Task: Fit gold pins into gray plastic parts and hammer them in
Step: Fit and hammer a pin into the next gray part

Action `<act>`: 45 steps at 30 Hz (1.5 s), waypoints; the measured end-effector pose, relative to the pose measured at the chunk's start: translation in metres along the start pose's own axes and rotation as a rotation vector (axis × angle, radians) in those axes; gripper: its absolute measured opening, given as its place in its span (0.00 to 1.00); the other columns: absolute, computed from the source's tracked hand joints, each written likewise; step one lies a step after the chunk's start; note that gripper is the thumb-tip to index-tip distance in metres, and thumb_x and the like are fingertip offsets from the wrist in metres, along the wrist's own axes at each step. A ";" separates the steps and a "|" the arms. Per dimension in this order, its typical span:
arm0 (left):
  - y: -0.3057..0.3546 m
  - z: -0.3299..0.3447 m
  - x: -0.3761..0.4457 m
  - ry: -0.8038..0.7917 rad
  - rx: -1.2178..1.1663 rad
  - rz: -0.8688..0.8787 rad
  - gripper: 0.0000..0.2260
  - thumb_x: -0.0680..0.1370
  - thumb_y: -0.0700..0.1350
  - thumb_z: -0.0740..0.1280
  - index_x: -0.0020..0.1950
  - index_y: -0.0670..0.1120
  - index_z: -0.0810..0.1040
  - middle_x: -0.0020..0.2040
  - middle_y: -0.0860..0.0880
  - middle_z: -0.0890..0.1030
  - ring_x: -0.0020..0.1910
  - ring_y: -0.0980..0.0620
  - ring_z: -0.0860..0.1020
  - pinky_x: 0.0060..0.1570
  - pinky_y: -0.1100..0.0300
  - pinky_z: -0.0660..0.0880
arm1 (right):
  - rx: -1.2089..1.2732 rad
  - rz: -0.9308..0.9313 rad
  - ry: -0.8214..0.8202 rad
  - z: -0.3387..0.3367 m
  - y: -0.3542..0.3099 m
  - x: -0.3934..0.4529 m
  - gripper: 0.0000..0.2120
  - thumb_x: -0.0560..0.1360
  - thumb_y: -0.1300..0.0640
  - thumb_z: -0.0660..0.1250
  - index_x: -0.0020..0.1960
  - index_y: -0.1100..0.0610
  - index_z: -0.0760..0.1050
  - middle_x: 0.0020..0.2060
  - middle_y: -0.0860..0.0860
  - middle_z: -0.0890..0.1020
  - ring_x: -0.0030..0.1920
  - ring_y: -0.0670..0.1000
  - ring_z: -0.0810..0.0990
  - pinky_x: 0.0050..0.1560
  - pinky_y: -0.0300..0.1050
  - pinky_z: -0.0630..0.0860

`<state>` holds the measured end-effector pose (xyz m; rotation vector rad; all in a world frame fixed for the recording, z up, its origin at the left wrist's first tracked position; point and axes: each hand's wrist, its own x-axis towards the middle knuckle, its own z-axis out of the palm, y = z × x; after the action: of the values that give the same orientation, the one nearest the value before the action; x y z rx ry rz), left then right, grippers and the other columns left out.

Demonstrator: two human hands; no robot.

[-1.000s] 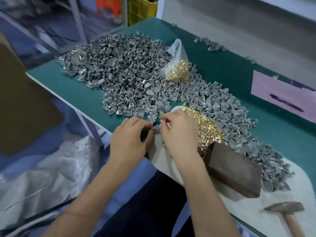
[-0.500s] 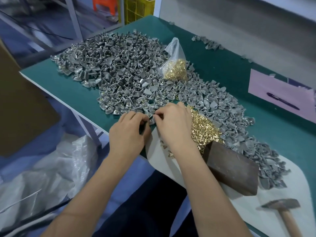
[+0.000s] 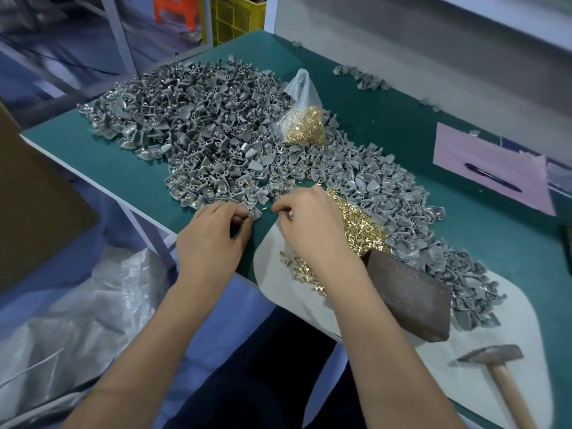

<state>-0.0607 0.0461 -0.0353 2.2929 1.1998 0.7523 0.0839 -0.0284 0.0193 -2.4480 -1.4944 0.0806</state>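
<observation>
Gold pins point(image 3: 360, 226) lie loose in a heap near the bench's front edge, partly under the right hand point(image 3: 312, 226), with more in a clear bag point(image 3: 305, 120) toward the middle of the bench. Each pin looks tiny, stiff, light and likely slippery, best pinched by its shank between thumb and fingertip. The right hand's fingers are curled, seemingly pinching one pin; its axis is too small to tell. The left hand point(image 3: 213, 239) grips a gray plastic part point(image 3: 255, 213) at the front fringe of the gray pile point(image 3: 201, 144), its hole side apparently facing the right hand. A brown block point(image 3: 411, 300) and a hammer point(image 3: 495, 362) wait at the front right corner.
</observation>
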 end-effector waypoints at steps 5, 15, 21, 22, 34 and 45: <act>0.003 -0.003 -0.012 -0.012 -0.112 0.025 0.08 0.78 0.51 0.71 0.55 0.59 0.77 0.44 0.62 0.80 0.50 0.58 0.74 0.36 0.58 0.70 | 0.020 -0.040 -0.052 -0.013 0.008 -0.037 0.06 0.78 0.47 0.70 0.47 0.46 0.85 0.43 0.44 0.81 0.52 0.50 0.73 0.44 0.46 0.68; 0.009 -0.008 -0.024 -0.036 -0.098 0.062 0.03 0.79 0.49 0.70 0.50 0.58 0.80 0.46 0.63 0.79 0.49 0.60 0.72 0.38 0.66 0.66 | -0.083 -0.068 -0.061 -0.002 0.005 -0.054 0.11 0.81 0.48 0.65 0.49 0.50 0.83 0.47 0.45 0.82 0.54 0.51 0.72 0.50 0.49 0.72; 0.036 -0.010 -0.029 -0.133 -0.203 0.221 0.05 0.77 0.47 0.71 0.49 0.58 0.81 0.42 0.65 0.77 0.43 0.70 0.71 0.38 0.72 0.64 | 0.280 0.095 0.146 -0.023 0.025 -0.081 0.06 0.82 0.50 0.64 0.51 0.51 0.76 0.42 0.43 0.81 0.42 0.46 0.79 0.44 0.49 0.76; 0.044 -0.008 -0.032 -0.166 -0.219 0.239 0.05 0.77 0.48 0.71 0.49 0.58 0.81 0.43 0.65 0.77 0.43 0.70 0.72 0.38 0.72 0.65 | 0.374 0.132 0.193 -0.028 0.032 -0.090 0.04 0.82 0.51 0.66 0.50 0.50 0.77 0.41 0.42 0.81 0.41 0.43 0.79 0.44 0.46 0.77; 0.182 0.038 -0.064 -0.504 -0.293 0.674 0.03 0.77 0.54 0.68 0.49 0.58 0.80 0.45 0.62 0.79 0.47 0.61 0.73 0.44 0.58 0.74 | 0.594 0.569 0.579 -0.058 0.139 -0.225 0.18 0.75 0.65 0.74 0.49 0.40 0.83 0.44 0.40 0.85 0.39 0.46 0.82 0.43 0.35 0.76; 0.253 0.096 -0.094 -0.451 0.068 0.784 0.12 0.76 0.60 0.69 0.57 0.58 0.80 0.56 0.56 0.77 0.62 0.50 0.67 0.57 0.53 0.57 | 0.574 0.848 0.793 -0.057 0.162 -0.280 0.08 0.74 0.57 0.75 0.43 0.42 0.83 0.41 0.37 0.84 0.43 0.46 0.79 0.43 0.38 0.73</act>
<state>0.1086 -0.1785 0.0208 2.7857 0.1052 0.3808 0.1045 -0.3558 0.0057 -2.0485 -0.0486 -0.2363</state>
